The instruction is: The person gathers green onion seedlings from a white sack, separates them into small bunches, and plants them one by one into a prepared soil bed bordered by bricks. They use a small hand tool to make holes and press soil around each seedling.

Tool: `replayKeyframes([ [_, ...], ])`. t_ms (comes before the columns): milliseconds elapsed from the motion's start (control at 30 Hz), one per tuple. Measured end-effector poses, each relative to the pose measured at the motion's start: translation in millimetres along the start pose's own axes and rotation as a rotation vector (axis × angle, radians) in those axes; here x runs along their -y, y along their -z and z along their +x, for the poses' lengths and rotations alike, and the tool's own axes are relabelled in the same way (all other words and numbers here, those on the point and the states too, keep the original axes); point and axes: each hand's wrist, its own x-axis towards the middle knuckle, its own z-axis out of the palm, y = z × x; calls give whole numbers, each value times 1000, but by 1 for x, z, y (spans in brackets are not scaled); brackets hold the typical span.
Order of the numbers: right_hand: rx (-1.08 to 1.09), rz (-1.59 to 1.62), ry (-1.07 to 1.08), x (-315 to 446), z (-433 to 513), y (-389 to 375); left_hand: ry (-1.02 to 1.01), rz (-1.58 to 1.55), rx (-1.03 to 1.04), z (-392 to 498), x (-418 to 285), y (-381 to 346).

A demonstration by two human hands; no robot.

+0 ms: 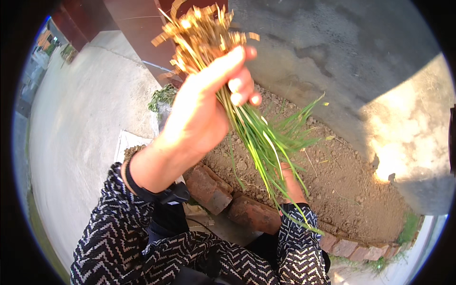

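Note:
My left hand (205,110) is raised close to the camera and closed around a bunch of long grass-like plants (256,135). Green leaves hang down to the right below my fist, while a dry, straw-coloured tangle, blurred by motion, sticks out above it. Behind and below the leaves, my right hand (292,183) reaches down over the bed of loose brown soil (342,192). Leaves cover its fingers, so I cannot tell whether it holds anything.
Red bricks (210,188) edge the bed on my near side, with another brick row (356,249) at lower right. A leafy green plant (162,99) lies beside clear plastic. Concrete paving (78,124) spreads left; a dark red panel (139,32) stands at the far side.

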Motion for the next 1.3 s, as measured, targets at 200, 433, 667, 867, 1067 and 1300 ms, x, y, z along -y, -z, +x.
replayKeyframes([
  [200,-353,-267,-151,4,-49,26,416,-185,-213,-5,110,67],
  [433,-238,278,853,166,-146,-12,526,-33,-80,-5,171,107],
  [667,-221,193,861,203,-139,-88,556,386,-101,0,170,130],
  [867,75,190,605,202,-126,-81,836,630,16,4,165,153],
  [1067,-81,175,430,212,-147,-59,728,399,-71,16,145,166],
  [1300,-89,-295,359,225,-155,-71,68,549,203,21,148,174],
])
